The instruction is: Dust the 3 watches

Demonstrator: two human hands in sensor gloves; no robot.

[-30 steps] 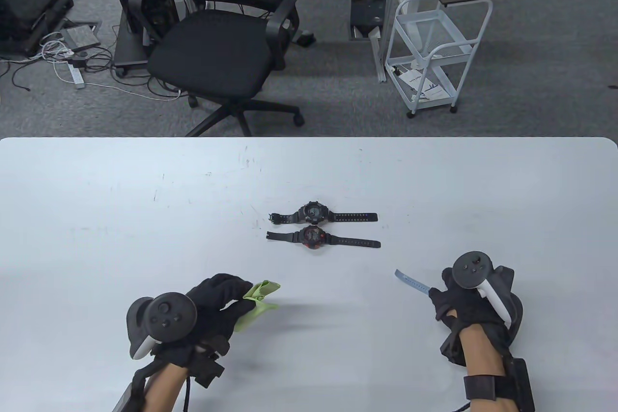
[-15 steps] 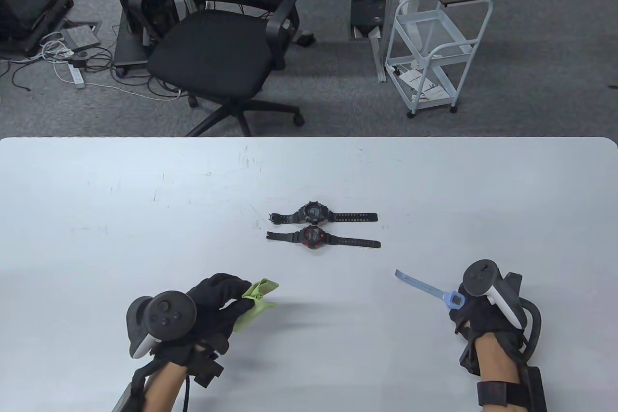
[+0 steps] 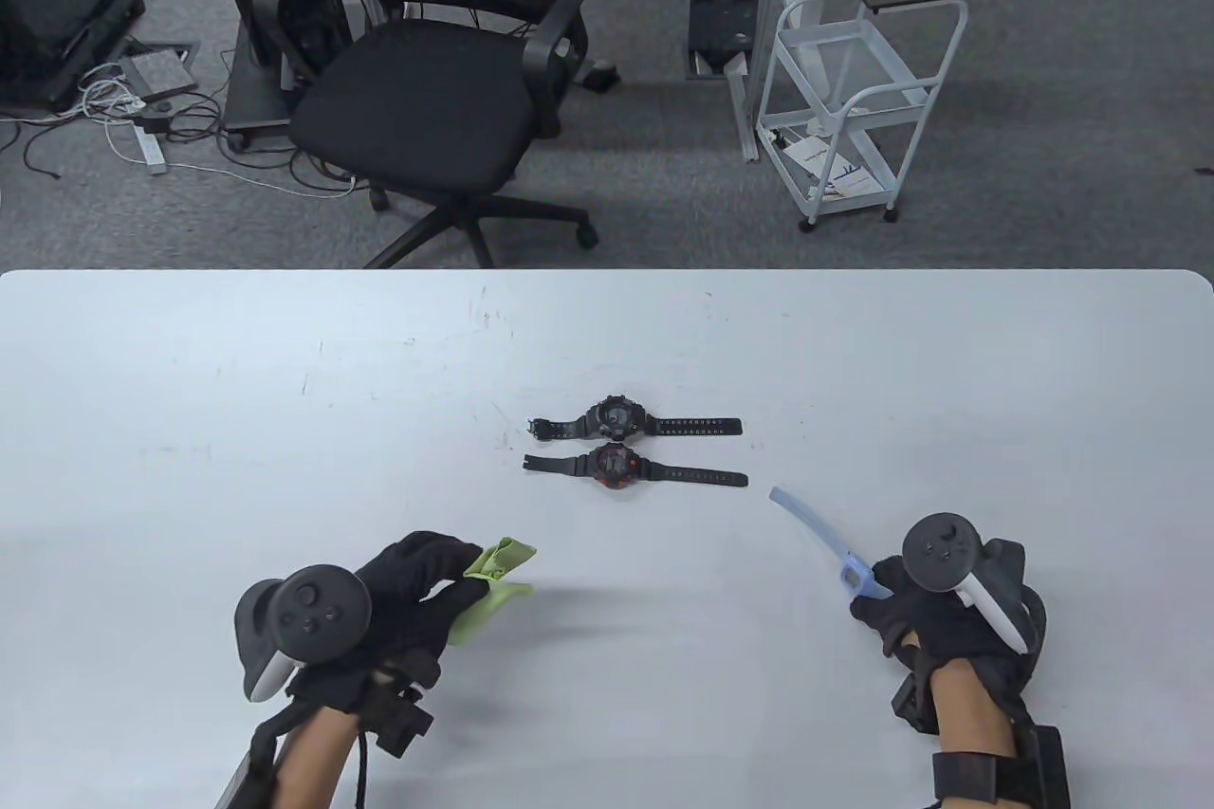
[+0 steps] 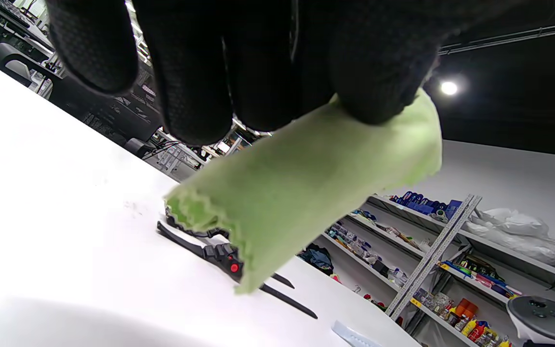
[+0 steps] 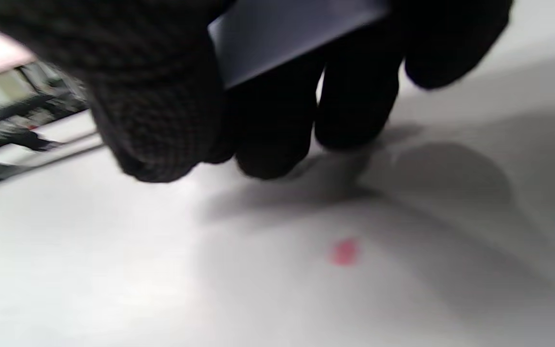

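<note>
Two dark watches lie flat side by side mid-table: a black watch (image 3: 616, 417) behind and a black-and-red watch (image 3: 615, 466) in front, the latter also low in the left wrist view (image 4: 224, 254). My right hand (image 3: 887, 600) grips a light blue watch (image 3: 835, 553) by its case, its strap sticking up to the upper left; in the blurred right wrist view the blue watch (image 5: 287, 38) sits between the curled fingers. My left hand (image 3: 436, 577) pinches a folded green cloth (image 3: 488, 586) above the table, near left; the cloth (image 4: 301, 183) hangs from my fingertips.
The white table (image 3: 190, 430) runs the full width, its far edge behind the watches. Beyond it stand a black office chair (image 3: 427, 88) and a white wire cart (image 3: 844, 98) on grey carpet. Shelves with goods show in the left wrist view.
My right hand drew back to the right with the blue watch, then turned so the strap now points more steeply up-left. The left hand with the cloth shifted slightly left and toward me.
</note>
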